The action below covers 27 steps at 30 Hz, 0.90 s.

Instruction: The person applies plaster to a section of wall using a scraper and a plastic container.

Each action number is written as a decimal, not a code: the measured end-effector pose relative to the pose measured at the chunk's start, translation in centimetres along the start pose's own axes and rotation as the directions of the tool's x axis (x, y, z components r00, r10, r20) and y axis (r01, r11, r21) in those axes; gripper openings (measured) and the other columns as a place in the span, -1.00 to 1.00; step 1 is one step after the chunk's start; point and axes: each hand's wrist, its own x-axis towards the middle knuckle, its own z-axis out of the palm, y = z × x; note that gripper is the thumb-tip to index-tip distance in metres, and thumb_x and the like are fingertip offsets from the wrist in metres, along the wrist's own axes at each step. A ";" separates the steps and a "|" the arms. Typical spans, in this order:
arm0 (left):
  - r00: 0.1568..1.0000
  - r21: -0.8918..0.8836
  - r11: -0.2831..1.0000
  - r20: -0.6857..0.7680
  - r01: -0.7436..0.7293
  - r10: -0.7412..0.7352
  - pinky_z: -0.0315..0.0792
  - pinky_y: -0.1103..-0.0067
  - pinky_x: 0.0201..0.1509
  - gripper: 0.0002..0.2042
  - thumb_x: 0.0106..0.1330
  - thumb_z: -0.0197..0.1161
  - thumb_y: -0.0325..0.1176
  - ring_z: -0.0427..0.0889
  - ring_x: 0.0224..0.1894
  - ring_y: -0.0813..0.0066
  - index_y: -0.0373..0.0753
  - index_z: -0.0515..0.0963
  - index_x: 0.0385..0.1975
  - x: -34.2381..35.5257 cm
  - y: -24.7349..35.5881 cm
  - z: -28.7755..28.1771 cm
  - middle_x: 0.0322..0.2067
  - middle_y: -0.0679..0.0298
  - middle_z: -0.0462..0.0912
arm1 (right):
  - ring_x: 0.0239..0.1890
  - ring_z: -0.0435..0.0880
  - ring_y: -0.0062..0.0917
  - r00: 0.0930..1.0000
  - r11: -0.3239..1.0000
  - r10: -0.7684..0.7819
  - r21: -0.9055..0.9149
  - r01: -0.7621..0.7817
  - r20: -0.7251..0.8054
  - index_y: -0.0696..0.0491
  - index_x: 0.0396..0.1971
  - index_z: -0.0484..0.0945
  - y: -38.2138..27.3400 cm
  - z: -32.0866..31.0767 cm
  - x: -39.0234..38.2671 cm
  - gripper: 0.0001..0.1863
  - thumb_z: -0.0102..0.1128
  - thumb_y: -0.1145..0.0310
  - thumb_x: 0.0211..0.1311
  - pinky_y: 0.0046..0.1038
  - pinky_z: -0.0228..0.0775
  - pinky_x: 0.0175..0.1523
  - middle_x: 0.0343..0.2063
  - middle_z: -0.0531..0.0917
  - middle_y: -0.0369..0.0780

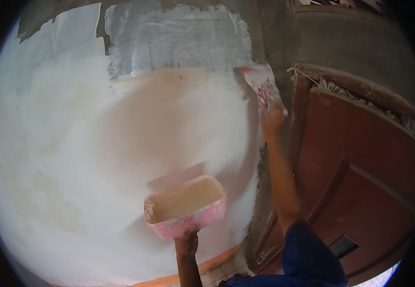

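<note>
My left hand (187, 243) grips a pink plastic tub (194, 219) by its near side, low in front of the wall. Pale residue coats the tub's rim and inside. Raised to the upper right, my right hand (273, 117) is closed around the handle of a wide putty knife (260, 81). White compound and red marks cover its blade, which is at the wall's right edge by the corner. The wall (121, 119) carries a white coat over its lower part and a thin, streaky grey-white layer (179, 38) higher up.
A red-brown panelled door (355, 158) in a worn frame (298, 103) stands to the right, with crumpled material along its top. Bare grey plaster (346, 43) lies above it. An orange strip (217, 258) runs along the wall's foot, beside floor tiles (224, 271).
</note>
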 end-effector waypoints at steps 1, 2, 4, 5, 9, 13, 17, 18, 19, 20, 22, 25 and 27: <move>1.000 -0.014 1.000 0.005 0.002 -0.002 0.42 0.39 -0.08 -0.50 -0.03 0.25 -0.49 0.46 -0.24 0.41 -0.23 0.22 -0.06 0.1 -0.1 -0.1 -0.26 0.28 0.38 | -0.32 0.52 -0.18 0.987 0.999 0.048 0.011 -0.050 0.153 0.13 -0.36 0.53 0.3 1.1 1.1 -0.73 0.15 0.34 -0.12 -0.27 0.37 -0.23 -0.41 0.54 -0.03; 1.000 -0.029 1.000 0.010 0.005 -0.004 0.43 0.39 -0.08 -0.49 -0.03 0.26 -0.49 0.46 -0.24 0.41 -0.23 0.21 -0.05 0.2 -0.3 -0.4 -0.25 0.28 0.38 | -0.22 0.51 -0.15 0.949 0.995 0.093 0.013 -0.101 0.302 0.13 -0.28 0.50 0.5 1.7 1.7 -0.68 0.13 0.26 -0.03 -0.23 0.37 -0.12 -0.29 0.52 0.02; 1.000 -0.034 0.999 0.012 0.017 -0.016 0.43 0.39 -0.08 -0.48 -0.03 0.27 -0.49 0.46 -0.24 0.41 -0.22 0.21 -0.04 0.2 -0.4 -0.8 -0.24 0.29 0.38 | -0.24 0.52 -0.15 0.806 0.964 0.260 -0.188 -0.187 0.532 0.11 -0.29 0.51 0.7 2.6 0.1 -0.69 0.12 0.24 -0.02 -0.24 0.38 -0.15 -0.29 0.52 0.02; 1.000 -0.029 0.999 0.015 0.025 -0.025 0.43 0.39 -0.08 -0.48 -0.03 0.27 -0.49 0.46 -0.24 0.42 -0.21 0.21 -0.04 0.2 -0.5 -0.8 -0.24 0.29 0.38 | -0.25 0.52 -0.15 0.707 0.934 0.348 -0.295 -0.203 0.615 0.10 -0.29 0.51 1.0 2.9 -0.7 -0.69 0.11 0.23 -0.02 -0.24 0.39 -0.16 -0.29 0.52 0.02; 0.997 -0.077 0.994 0.007 0.077 -0.077 0.43 0.42 -0.09 -0.48 -0.03 0.26 -0.52 0.46 -0.25 0.44 -0.20 0.21 -0.04 0.1 -1.2 -1.9 -0.25 0.31 0.38 | -0.36 0.52 -0.20 0.807 0.951 0.209 -0.307 -0.036 0.552 0.08 -0.37 0.57 2.6 -0.6 -12.6 -0.76 0.16 0.32 -0.10 -0.24 0.35 -0.25 -0.46 0.53 -0.03; 0.998 -0.091 0.994 0.004 0.056 -0.056 0.44 0.44 -0.13 -0.49 -0.02 0.24 -0.54 0.46 -0.26 0.45 -0.20 0.21 -0.04 0.3 -0.3 -0.9 -0.26 0.31 0.38 | -0.38 0.53 -0.21 0.952 0.986 0.115 -0.152 -0.074 0.285 0.07 -0.34 0.56 0.2 -4.5 -10.8 -0.74 0.16 0.37 -0.12 -0.27 0.37 -0.28 -0.42 0.55 -0.04; 0.998 -0.109 0.993 -0.030 0.050 -0.053 0.46 0.49 -0.18 -0.51 -0.03 0.23 -0.55 0.46 -0.27 0.48 -0.19 0.23 -0.06 0.5 -0.2 -0.6 -0.30 0.31 0.40 | -0.41 0.54 -0.22 0.983 0.988 0.145 0.030 -0.149 0.109 0.05 -0.28 0.55 -3.3 -2.8 -1.3 -0.70 0.12 0.45 -0.14 -0.29 0.39 -0.30 -0.41 0.56 -0.08; 0.997 -0.121 0.991 -0.053 0.058 -0.064 0.46 0.50 -0.20 -0.52 -0.03 0.23 -0.55 0.46 -0.28 0.49 -0.20 0.24 -0.07 0.5 -0.5 -1.0 -0.31 0.31 0.41 | -0.42 0.54 -0.21 0.993 0.995 0.094 -0.042 -0.091 0.074 0.04 -0.27 0.55 -5.1 -2.0 1.3 -0.69 0.12 0.46 -0.15 -0.27 0.39 -0.31 -0.41 0.56 -0.08; 0.995 -0.123 0.989 -0.055 0.076 -0.083 0.46 0.51 -0.19 -0.52 -0.03 0.23 -0.55 0.46 -0.28 0.50 -0.20 0.24 -0.07 0.4 -0.7 -1.7 -0.33 0.32 0.41 | -0.41 0.54 -0.21 0.983 0.994 0.100 -0.057 -0.092 0.153 0.03 -0.27 0.54 -5.3 -0.1 2.4 -0.70 0.12 0.44 -0.13 -0.27 0.40 -0.31 -0.40 0.56 -0.09; 0.992 -0.138 0.985 -0.055 0.103 -0.112 0.46 0.52 -0.19 -0.53 -0.03 0.23 -0.55 0.46 -0.29 0.50 -0.20 0.25 -0.08 0.6 -1.1 -2.6 -0.35 0.32 0.42 | -0.41 0.54 -0.21 0.967 0.993 0.098 -0.082 -0.080 0.236 0.02 -0.27 0.53 -5.3 1.4 2.6 -0.70 0.12 0.41 -0.12 -0.26 0.41 -0.31 -0.38 0.56 -0.10; 0.992 -0.152 0.981 -0.037 0.117 -0.124 0.45 0.52 -0.17 -0.54 -0.03 0.23 -0.55 0.47 -0.29 0.50 -0.20 0.25 -0.09 0.6 -1.2 -2.3 -0.38 0.33 0.43 | -0.33 0.55 -0.31 0.860 0.950 0.111 -0.308 0.056 0.497 -0.03 -0.23 0.50 -4.4 2.8 0.2 -0.70 0.09 0.31 -0.05 -0.27 0.45 -0.34 -0.33 0.54 -0.17; 0.994 -0.161 0.982 -0.028 0.096 -0.101 0.44 0.51 -0.14 -0.54 -0.03 0.23 -0.55 0.48 -0.29 0.48 -0.21 0.25 -0.09 0.3 -1.0 -1.7 -0.39 0.33 0.44 | -0.19 0.51 -0.36 0.804 0.958 0.037 -0.250 0.140 0.593 -0.05 -0.15 0.45 -2.9 1.3 -8.2 -0.64 0.09 0.24 -0.03 -0.22 0.46 -0.32 -0.29 0.53 -0.22; 0.996 -0.156 0.985 -0.034 0.075 -0.081 0.43 0.50 -0.12 -0.52 -0.03 0.23 -0.55 0.48 -0.28 0.46 -0.21 0.24 -0.07 -0.1 -0.3 -2.7 -0.35 0.31 0.44 | -0.06 0.45 -0.35 0.678 0.966 0.114 -0.241 0.095 0.726 -0.04 -0.03 0.38 -5.0 -3.2 -11.3 -0.53 0.09 0.21 -0.02 -0.28 0.43 -0.17 -0.14 0.49 -0.19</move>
